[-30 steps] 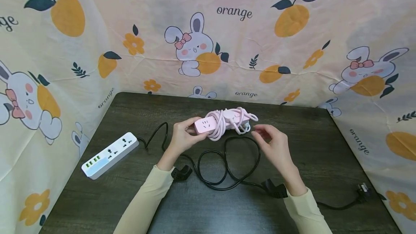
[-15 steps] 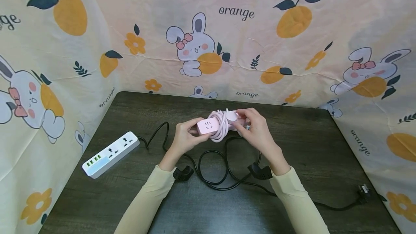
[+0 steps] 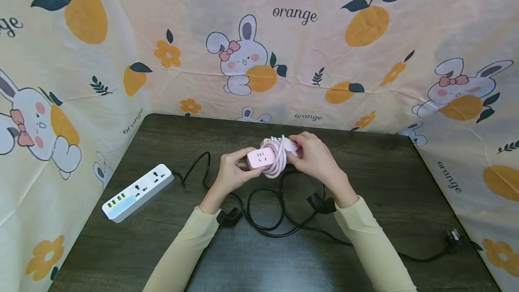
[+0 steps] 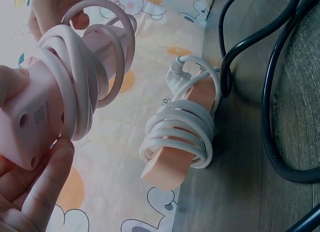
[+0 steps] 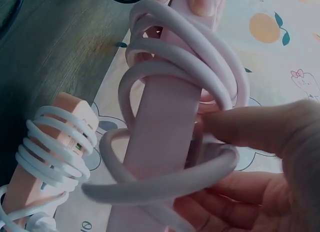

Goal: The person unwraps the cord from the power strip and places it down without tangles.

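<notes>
A pink power strip [image 3: 260,158] with its pale pink cord [image 3: 277,159] wound round it is held up over the back of the dark table [image 3: 182,134]. My left hand [image 3: 233,168] grips its left end, thumb and fingers on opposite sides. At the other end my right hand [image 3: 318,159] pinches, with its thumb and fingers about the strip and a loop of cord [image 5: 165,187]. The right end is partly hidden by that hand. Behind it lies an orange power strip [image 4: 172,167] wrapped in white cord [image 4: 177,127], mostly hidden in the head view.
A white power strip [image 3: 138,193] with several green USB ports lies at the left. Its black cord [image 3: 263,231] loops across the table below my hands to a black plug [image 3: 453,240] at the right. A printed cloth [image 3: 308,57] hangs behind the table.
My right hand has moved left and in from beside the pink power strip and taken hold of its right end. The left hand has kept its grip, almost unmoved.
</notes>
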